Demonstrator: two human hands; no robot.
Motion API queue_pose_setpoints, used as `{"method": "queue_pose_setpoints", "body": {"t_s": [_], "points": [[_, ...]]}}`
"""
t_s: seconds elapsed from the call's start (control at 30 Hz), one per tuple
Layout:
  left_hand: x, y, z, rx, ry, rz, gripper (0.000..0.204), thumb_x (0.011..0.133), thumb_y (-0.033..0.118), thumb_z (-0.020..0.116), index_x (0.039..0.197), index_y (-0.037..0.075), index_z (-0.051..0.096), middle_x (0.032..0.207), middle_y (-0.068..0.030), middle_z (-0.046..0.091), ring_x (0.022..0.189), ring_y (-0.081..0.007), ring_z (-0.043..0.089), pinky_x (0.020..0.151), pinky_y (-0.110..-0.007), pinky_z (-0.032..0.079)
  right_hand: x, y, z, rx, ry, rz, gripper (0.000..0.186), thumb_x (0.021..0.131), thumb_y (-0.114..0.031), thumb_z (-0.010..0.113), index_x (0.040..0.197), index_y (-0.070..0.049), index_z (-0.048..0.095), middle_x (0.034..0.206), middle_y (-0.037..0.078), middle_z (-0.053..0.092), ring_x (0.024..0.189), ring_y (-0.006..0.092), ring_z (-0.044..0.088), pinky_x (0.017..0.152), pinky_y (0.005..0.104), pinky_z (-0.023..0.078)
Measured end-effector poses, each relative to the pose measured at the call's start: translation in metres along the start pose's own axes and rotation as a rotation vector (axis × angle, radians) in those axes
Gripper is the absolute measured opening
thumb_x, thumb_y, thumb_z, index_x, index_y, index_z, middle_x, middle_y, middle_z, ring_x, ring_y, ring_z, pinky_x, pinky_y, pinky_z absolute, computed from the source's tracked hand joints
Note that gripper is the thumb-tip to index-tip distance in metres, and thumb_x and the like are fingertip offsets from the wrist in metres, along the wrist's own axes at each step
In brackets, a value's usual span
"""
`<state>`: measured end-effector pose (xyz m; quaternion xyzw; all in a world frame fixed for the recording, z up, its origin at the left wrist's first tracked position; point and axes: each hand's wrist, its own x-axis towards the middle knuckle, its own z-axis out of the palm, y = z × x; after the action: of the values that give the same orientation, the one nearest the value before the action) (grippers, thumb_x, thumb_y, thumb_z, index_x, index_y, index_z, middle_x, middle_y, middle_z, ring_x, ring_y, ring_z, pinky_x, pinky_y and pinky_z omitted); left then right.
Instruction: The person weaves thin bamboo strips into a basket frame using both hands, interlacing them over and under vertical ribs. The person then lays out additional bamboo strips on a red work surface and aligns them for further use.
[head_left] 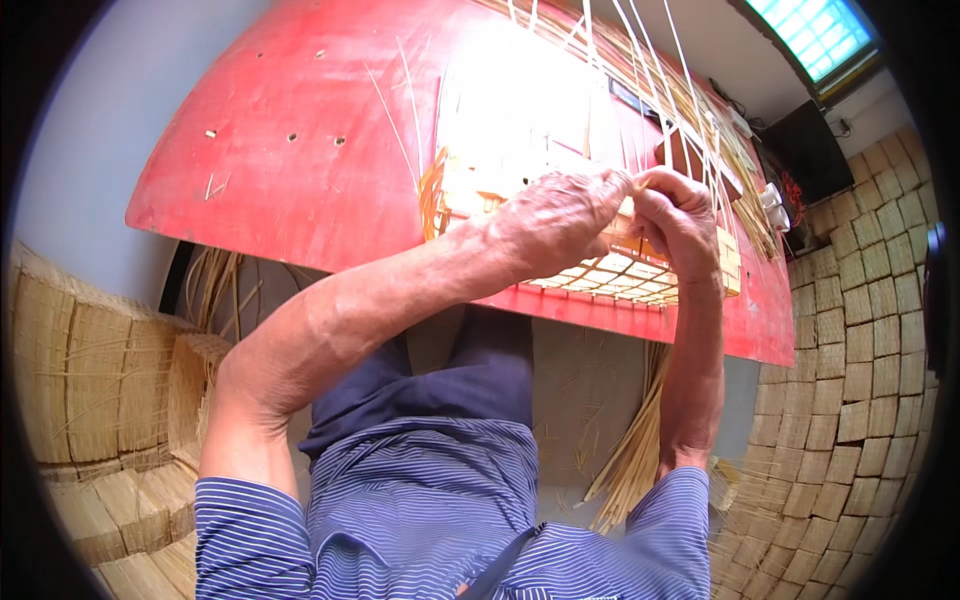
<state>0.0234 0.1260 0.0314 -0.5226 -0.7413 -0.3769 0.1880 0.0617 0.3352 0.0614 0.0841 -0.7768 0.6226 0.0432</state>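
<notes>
My left hand [565, 215] reaches over a partly woven square basket [625, 280] of pale strips on the red board, its fingers curled and pressed near my right hand's fingertips. My right hand [678, 215] is bent at the basket's right side, pinching a pale strip at the point where both hands meet. Long thin strips [670, 70] rise behind my hands toward the top of the view. The basket's open lattice edge shows below my fingers; bright glare washes out much of its far part, and what my left fingertips grip is partly hidden.
The red board [290, 180] has several small holes. Bundled strips [625, 440] hang below it on the right. Stacks of woven panels [95, 380] stand left, with many stacked woven pieces [850, 330] right. A dark flat screen or panel [805, 150] stands behind the board's right end.
</notes>
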Motion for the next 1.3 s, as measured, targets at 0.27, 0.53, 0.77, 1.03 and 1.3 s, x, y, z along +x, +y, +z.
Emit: {"method": "queue_pose_setpoints", "body": {"t_s": [0.27,0.53,0.77,1.03,1.3], "points": [[0.016,-0.019,-0.03,-0.402,0.137,-0.602,0.043,0.096,0.009,0.056,0.133,-0.011,0.046,0.103,-0.0175,0.065,0.079,-0.0181,0.069,0.07,-0.03,0.058,0.013,-0.04,0.022,-0.41,-0.075,0.235,0.022,0.097,-0.021,0.065,0.089,-0.001,0.071,0.061,0.001,0.059,0.051,0.0059,0.057,0.045,0.023,0.046],[0.043,-0.033,-0.045,-0.823,0.021,-0.732,0.032,0.095,0.019,0.066,0.114,-0.006,0.062,0.087,-0.0069,0.066,0.067,-0.0113,0.063,0.065,-0.028,0.057,0.019,-0.043,0.029,-0.56,-0.115,0.246,0.027,0.091,-0.023,0.067,0.075,-0.002,0.066,0.056,0.0,0.056,0.049,0.0067,0.056,0.046,0.0253,0.044],[0.04,-0.023,-0.047,-0.666,-0.005,-0.589,0.016,0.099,0.013,0.061,0.093,0.0,0.068,0.074,-0.0033,0.064,0.067,-0.0094,0.062,0.063,-0.027,0.057,0.022,-0.047,0.026,-0.508,-0.247,0.337,0.021,0.095,-0.023,0.063,0.093,-0.003,0.067,0.061,0.002,0.059,0.051,0.0084,0.056,0.047,0.0253,0.046],[0.043,-0.017,-0.05,-0.549,0.007,-0.529,0.013,0.097,0.011,0.062,0.094,0.001,0.07,0.071,-0.0041,0.067,0.065,-0.009,0.064,0.063,-0.027,0.056,0.015,-0.04,0.032,-0.544,-0.121,0.283,0.013,0.094,-0.017,0.059,0.096,-0.005,0.063,0.067,0.006,0.062,0.057,0.0136,0.058,0.052,0.0319,0.048],[0.043,-0.023,-0.047,-0.401,0.099,-0.579,0.022,0.098,0.013,0.058,0.108,-0.005,0.066,0.078,-0.0096,0.069,0.07,-0.0127,0.068,0.066,-0.027,0.056,0.012,-0.022,0.045,-0.833,0.019,-0.081,0.015,0.085,-0.014,0.068,0.084,0.001,0.067,0.063,0.017,0.062,0.059,0.0255,0.063,0.062,0.0404,0.049]]}}
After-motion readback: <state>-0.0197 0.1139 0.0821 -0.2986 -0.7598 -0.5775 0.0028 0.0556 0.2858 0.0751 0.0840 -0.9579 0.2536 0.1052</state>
